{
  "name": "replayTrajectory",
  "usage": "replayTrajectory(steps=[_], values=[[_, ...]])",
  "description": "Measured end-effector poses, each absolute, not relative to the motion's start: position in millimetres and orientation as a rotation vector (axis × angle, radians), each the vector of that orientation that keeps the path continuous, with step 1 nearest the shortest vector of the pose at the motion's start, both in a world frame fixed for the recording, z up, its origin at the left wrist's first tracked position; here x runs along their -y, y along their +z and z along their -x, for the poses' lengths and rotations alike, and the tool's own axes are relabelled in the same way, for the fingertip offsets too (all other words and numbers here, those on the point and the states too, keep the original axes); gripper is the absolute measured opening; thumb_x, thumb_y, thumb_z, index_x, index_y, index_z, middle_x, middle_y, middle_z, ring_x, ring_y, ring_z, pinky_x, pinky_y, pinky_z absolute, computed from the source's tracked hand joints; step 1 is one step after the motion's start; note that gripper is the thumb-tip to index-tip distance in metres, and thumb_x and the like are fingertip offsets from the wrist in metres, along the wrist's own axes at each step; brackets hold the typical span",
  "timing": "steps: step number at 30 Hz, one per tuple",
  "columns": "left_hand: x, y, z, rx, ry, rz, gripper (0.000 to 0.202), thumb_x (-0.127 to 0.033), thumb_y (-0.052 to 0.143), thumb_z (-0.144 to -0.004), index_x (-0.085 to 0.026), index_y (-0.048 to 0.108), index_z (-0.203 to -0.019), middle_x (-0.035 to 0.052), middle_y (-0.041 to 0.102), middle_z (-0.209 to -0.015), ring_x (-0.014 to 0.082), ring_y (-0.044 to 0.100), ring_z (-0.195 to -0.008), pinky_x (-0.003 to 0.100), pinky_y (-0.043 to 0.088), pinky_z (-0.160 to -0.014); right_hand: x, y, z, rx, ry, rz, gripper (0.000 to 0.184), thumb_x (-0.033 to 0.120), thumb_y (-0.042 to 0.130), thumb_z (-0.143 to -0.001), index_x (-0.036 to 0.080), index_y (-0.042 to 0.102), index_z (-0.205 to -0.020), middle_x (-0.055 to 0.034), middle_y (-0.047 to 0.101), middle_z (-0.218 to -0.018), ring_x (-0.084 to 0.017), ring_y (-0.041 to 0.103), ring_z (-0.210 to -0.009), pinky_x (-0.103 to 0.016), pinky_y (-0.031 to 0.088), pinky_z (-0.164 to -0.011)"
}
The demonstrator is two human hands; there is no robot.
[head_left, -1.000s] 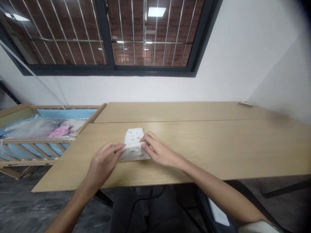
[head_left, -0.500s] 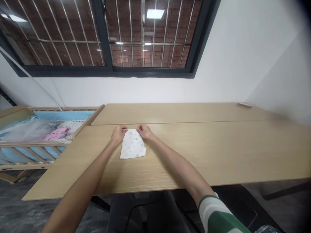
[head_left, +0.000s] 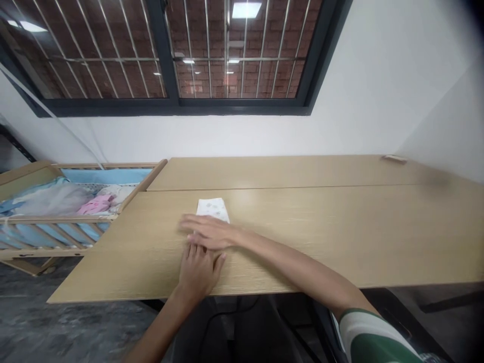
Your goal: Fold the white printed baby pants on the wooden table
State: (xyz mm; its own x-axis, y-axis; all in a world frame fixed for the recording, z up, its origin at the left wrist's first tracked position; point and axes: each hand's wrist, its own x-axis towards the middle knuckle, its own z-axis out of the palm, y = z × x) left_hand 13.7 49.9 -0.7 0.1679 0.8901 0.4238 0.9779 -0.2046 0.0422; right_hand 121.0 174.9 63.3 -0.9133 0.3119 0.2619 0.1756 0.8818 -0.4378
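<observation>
A small white cloth [head_left: 212, 206] with a faint print lies flat on the wooden table [head_left: 302, 232]. Its near part is hidden under my hands. My right hand [head_left: 212, 232] is stretched out flat across the cloth, its fingers pointing left and a little blurred. Just nearer to me, my left hand [head_left: 198, 269] rests palm down with its fingertips at or under the right hand's edge and its thumb apart. Neither hand grips anything that shows.
A wooden crib [head_left: 56, 220] with blue padding stands left of the table, holding bedding and a pink cloth [head_left: 96, 203]. A small pale object [head_left: 394, 159] lies at the table's back right. A barred window [head_left: 238, 50] is above.
Both hands have let go of the cloth's far corners. The right hand has come nearer and lies flat across the cloth; the left has drawn back to its near edge.
</observation>
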Motion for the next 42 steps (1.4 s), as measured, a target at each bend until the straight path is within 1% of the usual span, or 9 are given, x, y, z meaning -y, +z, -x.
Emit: replayTrajectory(steps=[5,14,22,25,28,31,33,37,42], values=[[-46.2,-3.9,-14.1,1.8,-0.465,2.196,0.05,-0.048,0.043,-0.1,-0.013,0.071,-0.121,0.0231,0.068,-0.122,0.0409,0.06,-0.118,0.059,0.042,-0.104,-172.1,38.3,-114.2,2.903,0.775,0.301,0.059,0.052,0.028,-0.107,0.023,0.034,-0.158,-0.005,0.025,-0.166,-0.018,0.016,-0.155,-0.034,0.01,-0.126],[-47.3,-1.2,-11.9,1.859,-0.466,2.142,0.052,-0.047,0.05,-0.098,-0.021,0.057,-0.142,0.0235,0.05,-0.148,0.0399,0.048,-0.136,0.057,0.038,-0.11,-263.7,14.4,-122.5,2.935,0.5,0.702,0.066,0.057,0.026,-0.104,0.024,0.023,-0.162,-0.0037,0.016,-0.168,-0.02,0.01,-0.156,-0.041,0.003,-0.126],[-52.1,-7.5,-10.4,1.854,-0.539,2.2,0.056,-0.054,0.046,-0.098,-0.02,0.057,-0.141,0.0256,0.051,-0.146,0.044,0.048,-0.135,0.062,0.041,-0.105,-312.7,12.9,-131.6,2.762,0.331,0.837,0.06,0.047,0.036,-0.103,0.02,0.036,-0.157,-0.0059,0.025,-0.166,-0.02,0.018,-0.155,-0.039,0.009,-0.126],[-59.4,-8.3,4.0,1.828,-0.541,2.234,0.049,-0.044,0.043,-0.101,-0.018,0.057,-0.14,0.0231,0.056,-0.142,0.039,0.055,-0.128,0.058,0.043,-0.105,-300.3,25.1,-138.6,2.679,0.247,0.86,0.061,0.044,0.041,-0.102,0.018,0.035,-0.157,-0.0101,0.026,-0.166,-0.024,0.02,-0.154,-0.045,0.012,-0.125],[-73.6,-4.4,32.5,1.782,-0.547,2.387,0.04,-0.028,0.038,-0.102,-0.015,0.06,-0.133,0.0183,0.065,-0.131,0.0312,0.062,-0.117,0.049,0.047,-0.102,-271.1,42.9,-154.0,2.558,0.191,0.863,0.056,0.043,0.048,-0.1,0.018,0.045,-0.15,-0.0152,0.04,-0.158,-0.031,0.035,-0.146,-0.051,0.024,-0.119],[-90.5,1.9,59.6,1.685,-0.602,2.534,0.031,-0.028,0.04,-0.102,-0.019,0.067,-0.115,0.0115,0.07,-0.118,0.027,0.062,-0.112,0.043,0.047,-0.101,-235.0,56.3,-176.2,2.581,0.342,0.814,0.047,0.048,0.051,-0.099,0.017,0.062,-0.132,-0.0162,0.063,-0.132,-0.032,0.057,-0.122,-0.048,0.041,-0.105],[-100.5,6.1,68.8,1.606,-0.63,2.591,0.029,-0.03,0.041,-0.102,-0.021,0.068,-0.107,0.01,0.071,-0.112,0.0265,0.061,-0.111,0.044,0.046,-0.101,-213.7,58.4,-191.0,2.644,0.499,0.737,0.052,0.055,0.057,-0.094,0.017,0.065,-0.128,-0.0151,0.067,-0.124,-0.03,0.063,-0.113,-0.045,0.046,-0.099],[-116.5,16.9,69.9,1.66,-0.811,2.677,0.032,-0.034,0.037,-0.102,-0.02,0.065,-0.111,0.011,0.07,-0.113,0.0268,0.062,-0.11,0.044,0.046,-0.101,-188.7,49.8,-208.9,2.679,0.575,0.698,0.074,0.06,0.075,-0.078,0.015,0.06,-0.137,-0.017,0.06,-0.139,-0.034,0.058,-0.125,-0.044,0.044,-0.105],[-133.9,33.5,76.5,1.964,-1.099,2.871,0.042,-0.055,0.052,-0.093,-0.02,0.065,-0.113,0.0099,0.071,-0.118,0.0282,0.065,-0.111,0.04,0.05,-0.099,-193.2,39.3,-203.3,2.431,0.741,0.848,0.034,0.036,0.055,-0.098,0.022,0.067,-0.127,-0.0096,0.071,-0.123,-0.027,0.067,-0.109,-0.04,0.049,-0.096]])
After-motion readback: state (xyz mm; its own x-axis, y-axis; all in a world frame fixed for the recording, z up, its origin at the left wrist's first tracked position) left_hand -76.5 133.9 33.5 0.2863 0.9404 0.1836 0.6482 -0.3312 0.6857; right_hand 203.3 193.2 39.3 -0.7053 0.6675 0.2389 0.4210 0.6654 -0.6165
